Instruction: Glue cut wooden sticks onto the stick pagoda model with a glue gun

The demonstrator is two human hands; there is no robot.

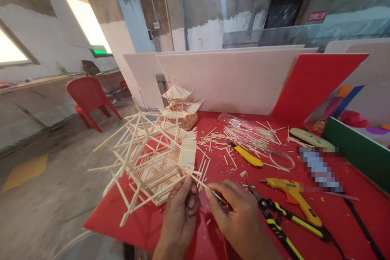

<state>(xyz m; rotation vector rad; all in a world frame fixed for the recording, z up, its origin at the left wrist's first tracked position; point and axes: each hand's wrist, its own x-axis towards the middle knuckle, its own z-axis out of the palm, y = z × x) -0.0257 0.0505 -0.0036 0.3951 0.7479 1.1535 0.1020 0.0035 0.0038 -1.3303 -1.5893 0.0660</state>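
Note:
A half-built pavilion model of thin wooden sticks stands at the table's left, its near side open and one roof panel covered with sticks laid side by side. My left hand is closed at the model's near right corner, its thumb and fingers pinching around a slim wooden stick. That stick slants down to the right from the corner. My right hand is closed on its lower end, thumb against index finger. Both palms are partly hidden from view.
On the red tabletop lie a yellow utility knife, a yellow glue gun, black-and-yellow pliers and loose sticks. A bag of sticks and a finished small pavilion stand farther back, before white boards.

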